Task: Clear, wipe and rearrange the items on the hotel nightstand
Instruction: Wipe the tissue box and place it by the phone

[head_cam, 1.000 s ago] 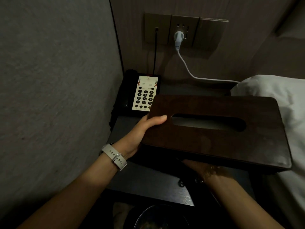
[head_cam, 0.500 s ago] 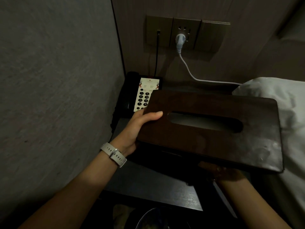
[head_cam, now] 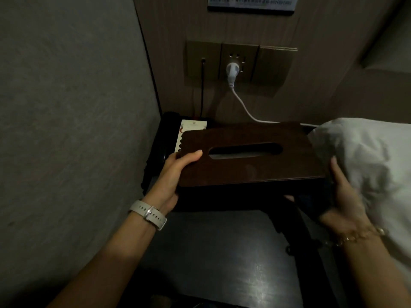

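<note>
A dark wooden tissue box [head_cam: 249, 156] is held at both ends over a dim nightstand [head_cam: 222, 252].

The flat, rectangular box, with a long oval slot in its smooth lid, is gripped by the left hand [head_cam: 175, 174], thumb curled over the lid, and by the right hand [head_cam: 342, 196], fingers wrapped round the far end. Behind it, a black telephone [head_cam: 171, 134] is partly hidden. A white plug [head_cam: 231, 71] sits in the wall socket; a soft, crumpled white pillow [head_cam: 367, 156] lies just beside the right hand.
</note>
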Motion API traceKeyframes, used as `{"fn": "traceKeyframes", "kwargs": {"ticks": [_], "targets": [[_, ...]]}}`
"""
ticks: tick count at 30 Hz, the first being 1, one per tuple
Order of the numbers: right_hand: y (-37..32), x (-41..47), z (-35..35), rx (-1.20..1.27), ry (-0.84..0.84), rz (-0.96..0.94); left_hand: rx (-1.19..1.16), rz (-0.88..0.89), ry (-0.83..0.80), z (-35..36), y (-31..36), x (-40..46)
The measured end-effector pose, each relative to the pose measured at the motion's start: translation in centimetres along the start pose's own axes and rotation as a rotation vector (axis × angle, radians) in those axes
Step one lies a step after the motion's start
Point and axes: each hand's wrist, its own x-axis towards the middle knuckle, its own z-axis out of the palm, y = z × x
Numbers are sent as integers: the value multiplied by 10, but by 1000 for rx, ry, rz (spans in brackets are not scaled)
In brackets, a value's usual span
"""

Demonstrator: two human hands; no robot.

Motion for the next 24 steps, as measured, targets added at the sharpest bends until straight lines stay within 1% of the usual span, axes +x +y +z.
{"fn": "traceKeyframes", "kwargs": {"ticks": [1,3,7,9,12,16,19,24], "targets": [[-3,0,-1,-21,-14,-34,1,-12,28,3,-2,4],[-6,0,-3,-122,31,-91,15,-22,56,11,-7,10],[-7,10,-10,-326,171,-205,16,5,44,28,-13,21],[-8,17,-13,-397,235,-253,82,34,10,36,-19,26],[-5,26,-22,-441,322,-242,218,76,16,44,-27,31],[-9,35,-29,-397,248,-234,388,160,44,50,-23,45],[-8,39,-30,-382,235,-172,445,211,59,51,-26,52],[-9,51,-30,-322,239,-161,491,166,27,49,-25,64]]}}
